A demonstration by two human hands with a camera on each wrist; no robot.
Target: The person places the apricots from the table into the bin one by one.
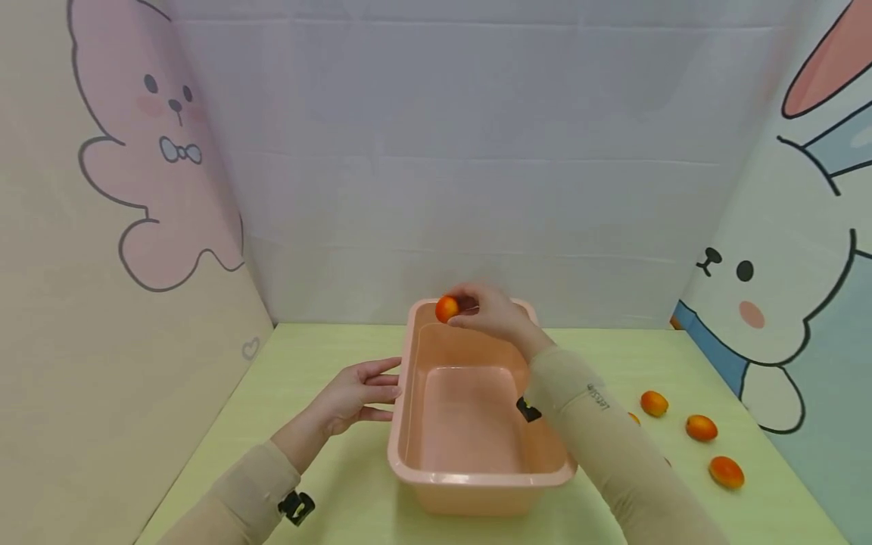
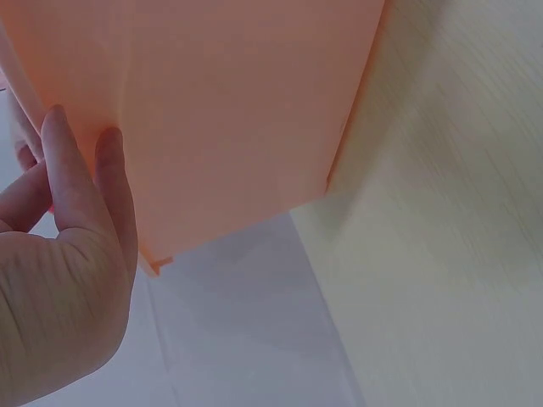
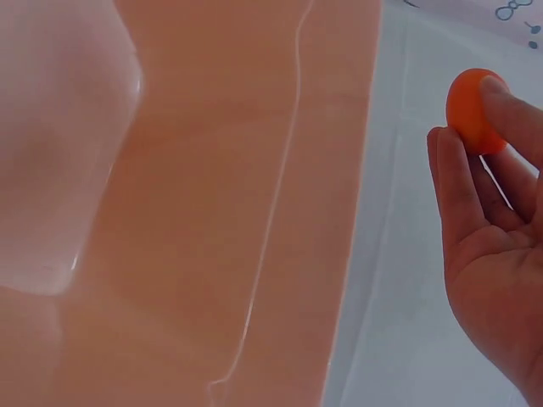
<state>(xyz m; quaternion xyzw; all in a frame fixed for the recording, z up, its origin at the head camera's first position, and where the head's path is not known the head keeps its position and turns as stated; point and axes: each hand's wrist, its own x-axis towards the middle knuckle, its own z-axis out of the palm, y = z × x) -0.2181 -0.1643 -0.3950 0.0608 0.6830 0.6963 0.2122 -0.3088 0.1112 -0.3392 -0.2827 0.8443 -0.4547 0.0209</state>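
Seemingly mid-carry, the right hand (image 1: 492, 312) pinches a fruit (image 1: 446, 309) at twelve o'clock, left hand (image 1: 350, 395) touching the basin (image 1: 484, 480) at nine; placing likely needs lowering.

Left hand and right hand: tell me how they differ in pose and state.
The left hand touches the pink bin, fingers mostly straight; the right hand pinches an orange-red fruit. The left hand is beside the bin; the right hand appears above its far end. Both are bare.
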